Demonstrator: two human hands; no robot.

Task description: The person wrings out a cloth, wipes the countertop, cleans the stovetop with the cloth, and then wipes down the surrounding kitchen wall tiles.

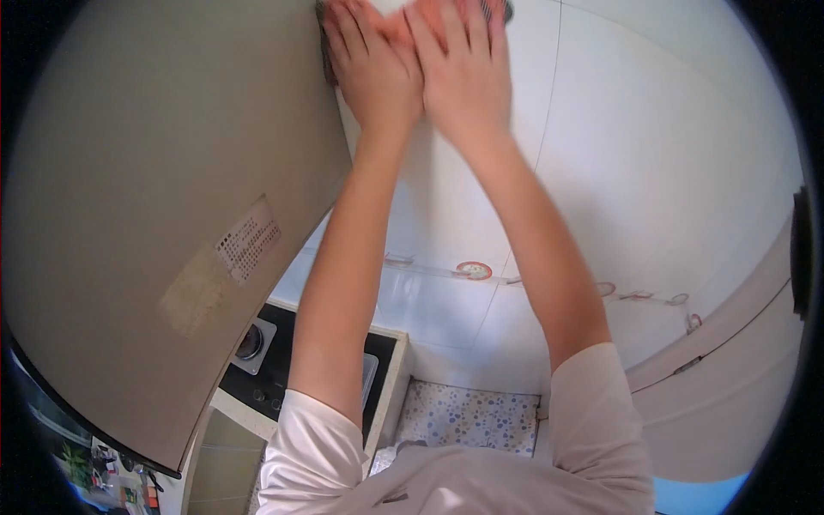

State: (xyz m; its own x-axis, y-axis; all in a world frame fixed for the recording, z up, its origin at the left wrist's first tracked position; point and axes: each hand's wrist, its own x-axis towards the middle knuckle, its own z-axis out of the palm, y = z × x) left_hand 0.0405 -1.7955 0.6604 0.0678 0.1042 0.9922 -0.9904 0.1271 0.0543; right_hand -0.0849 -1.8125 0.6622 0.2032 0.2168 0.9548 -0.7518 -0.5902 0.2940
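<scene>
Both arms reach up to the top of the head view. An orange-red cloth (396, 27) lies between and under my hands, against the white tiled wall. My left hand (375, 73) is spread flat on the cloth's left part, beside a dark striped edge (328, 51) next to the grey-brown panel. My right hand (463, 73) lies flat on the right part of the cloth, its fingers pointing up and slightly apart. Another dark striped bit shows past its fingertips. The upper part of the cloth is cut off by the frame.
A large grey-brown panel (154, 154) with a sticker (249, 240) fills the left. Below are a black stove top (262, 378) and a spotted floor (468, 416). White tiles (635, 172) with a decorative band stand ahead. A pale door (730, 378) is at the right.
</scene>
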